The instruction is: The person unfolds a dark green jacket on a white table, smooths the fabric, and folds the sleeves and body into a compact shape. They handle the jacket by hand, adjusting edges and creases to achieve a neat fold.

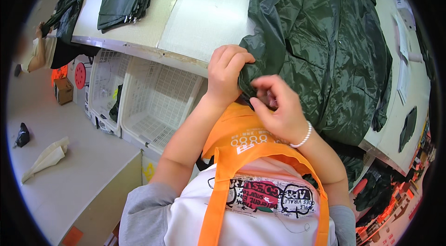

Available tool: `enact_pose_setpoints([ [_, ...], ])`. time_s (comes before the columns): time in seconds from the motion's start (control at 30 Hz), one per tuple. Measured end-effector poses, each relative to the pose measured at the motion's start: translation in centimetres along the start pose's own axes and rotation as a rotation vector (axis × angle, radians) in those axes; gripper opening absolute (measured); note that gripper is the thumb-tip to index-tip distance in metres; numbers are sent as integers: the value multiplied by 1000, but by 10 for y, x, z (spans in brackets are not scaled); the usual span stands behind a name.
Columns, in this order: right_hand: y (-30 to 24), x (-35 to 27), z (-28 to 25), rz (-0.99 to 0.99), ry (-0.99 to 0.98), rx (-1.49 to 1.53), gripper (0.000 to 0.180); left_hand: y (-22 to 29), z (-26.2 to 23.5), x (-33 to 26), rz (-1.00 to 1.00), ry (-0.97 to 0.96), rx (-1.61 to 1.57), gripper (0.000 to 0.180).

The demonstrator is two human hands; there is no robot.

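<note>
A dark green, shiny jacket (320, 60) lies spread on the pale worktable, one sleeve drawn toward me to the table's front edge. My left hand (227, 72) is closed on the end of that sleeve, its fingers curled over the fabric. Just to the right, my right hand (281, 106) has its fingers curled in, with index finger and thumb close to the sleeve's edge. Whatever is between those fingers is too small or hidden to tell. An orange apron (246, 125) hangs under both hands.
A stack of dark green fabric pieces (127, 0) lies on the worktable (200, 18) at the left. White plastic crates (160, 102) stand beneath its edge. At far left, another person (39, 53) handles dark fabric. A cardboard box (63, 90) sits on the floor.
</note>
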State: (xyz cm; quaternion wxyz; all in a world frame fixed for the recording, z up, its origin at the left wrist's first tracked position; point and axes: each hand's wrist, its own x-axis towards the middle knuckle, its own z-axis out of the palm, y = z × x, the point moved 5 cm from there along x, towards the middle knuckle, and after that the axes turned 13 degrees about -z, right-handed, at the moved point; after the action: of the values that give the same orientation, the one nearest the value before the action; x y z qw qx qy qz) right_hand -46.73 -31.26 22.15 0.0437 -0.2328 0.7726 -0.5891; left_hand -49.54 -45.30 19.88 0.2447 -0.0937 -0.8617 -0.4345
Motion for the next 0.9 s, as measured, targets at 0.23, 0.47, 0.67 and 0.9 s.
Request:
enact_pose_setpoints([
  [0.23, 22, 20, -43, 114, 0, -116, 21, 21, -12, 4, 360, -30, 39, 22],
  [0.47, 19, 29, -31, 77, 17, -88, 17, 18, -20, 8, 402, 15, 41, 21],
  [0.67, 13, 41, -19, 93, 10, -121, 16, 9, -31, 13, 439, 11, 35, 20],
  [0.9, 25, 30, -14, 103, 175, -147, 21, -27, -45, 18, 293, -191, 15, 18],
])
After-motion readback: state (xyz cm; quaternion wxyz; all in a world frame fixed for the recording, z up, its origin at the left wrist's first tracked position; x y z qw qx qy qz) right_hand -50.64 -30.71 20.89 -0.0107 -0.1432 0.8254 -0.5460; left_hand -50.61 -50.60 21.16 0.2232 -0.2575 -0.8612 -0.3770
